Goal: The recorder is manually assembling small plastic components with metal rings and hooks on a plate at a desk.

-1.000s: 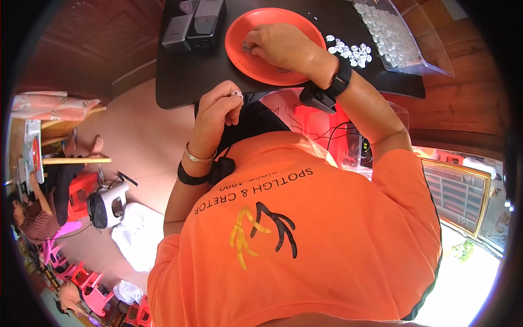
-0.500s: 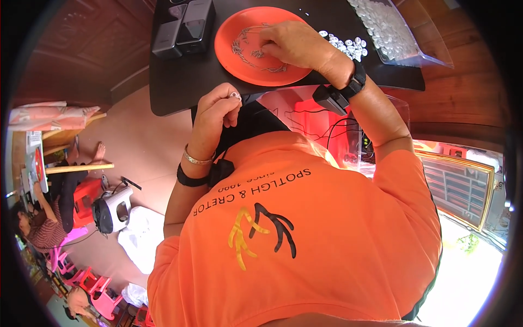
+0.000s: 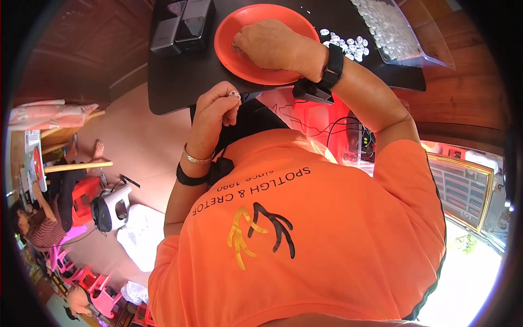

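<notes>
— White plastic, that small ring [image 3: 234, 94] pinched in your left hand [image 3: 215, 111]: light, stiff, slick, so keep it by the rim between fingertips.
— And your right hand [image 3: 271, 44]?
— Curled knuckles-up in the orange plate [image 3: 229, 52] on the black table [image 3: 180, 76]; whether it has anything, I cannot tell. More white pieces [image 3: 344, 43] lie just right of the plate, apart from both hands.

Bare black worktop [image 3: 180, 82] lies open left of the orange plate [image 3: 239, 60], near the edge. Two dark boxes [image 3: 182, 24] block the far left; loose white caps [image 3: 346, 42] and a clear bag [image 3: 392, 27] crowd the right.
</notes>
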The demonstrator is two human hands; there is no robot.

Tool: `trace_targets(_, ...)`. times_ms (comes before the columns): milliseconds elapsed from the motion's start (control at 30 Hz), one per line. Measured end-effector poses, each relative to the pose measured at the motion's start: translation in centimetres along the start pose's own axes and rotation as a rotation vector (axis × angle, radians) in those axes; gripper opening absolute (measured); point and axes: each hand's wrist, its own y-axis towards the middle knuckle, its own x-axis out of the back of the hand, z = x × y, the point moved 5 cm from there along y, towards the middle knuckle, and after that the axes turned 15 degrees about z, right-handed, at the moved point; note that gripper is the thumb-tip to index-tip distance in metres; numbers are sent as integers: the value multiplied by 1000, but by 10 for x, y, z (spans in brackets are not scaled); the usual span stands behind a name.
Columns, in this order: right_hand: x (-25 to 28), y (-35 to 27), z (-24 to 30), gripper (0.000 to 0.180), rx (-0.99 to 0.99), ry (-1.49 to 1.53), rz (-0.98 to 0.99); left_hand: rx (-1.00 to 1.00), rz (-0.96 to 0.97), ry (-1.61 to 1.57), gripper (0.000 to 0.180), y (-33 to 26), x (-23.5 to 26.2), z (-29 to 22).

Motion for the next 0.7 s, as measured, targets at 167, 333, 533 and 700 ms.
trace_targets(167, 11, -5, -5, 18, -73, 106, 41, -6, -4, -6, 17, -1, 4, 1)
trace_targets(333, 14, -29, -34, 19, -24, 431, -280, -20, -4, 5, 17, 2, 5, -6)
trace_targets(533, 7, -56, -43, 17, -71, 955, -255, -24, 27, 57, 18, 11, -4, -23)
trace_targets(700, 5, -77, -22, 16, 90, 1492, -368, -72, 3, 207, 19, 21, -20, -45)
